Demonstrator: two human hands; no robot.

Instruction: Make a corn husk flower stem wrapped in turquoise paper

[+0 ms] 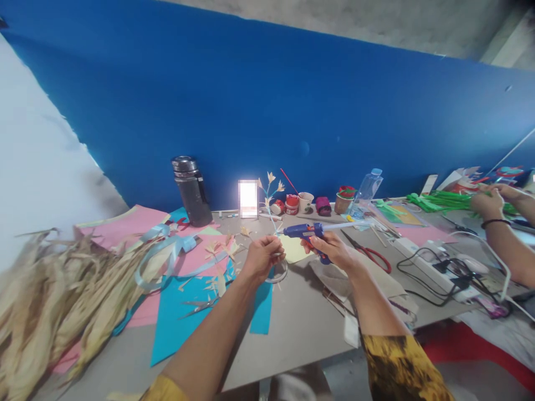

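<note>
In my right hand is a blue glue gun, its nozzle pointing left and a pale glue stick jutting from its back. My left hand is closed in a pinch around the lower stem of a flower spray with pale dried-husk blossoms. The nozzle is close to the stem just above my left fingers; whether they touch I cannot tell. A roll of tape lies by my left hand. More husk flowers rest on pink and blue paper to the left, near scissors.
Dried corn husks heap at the left, with a dark thermos behind. Paper cups and a plastic bottle line the wall. Red-handled scissors, a power strip with cords, and another person's hands are at right.
</note>
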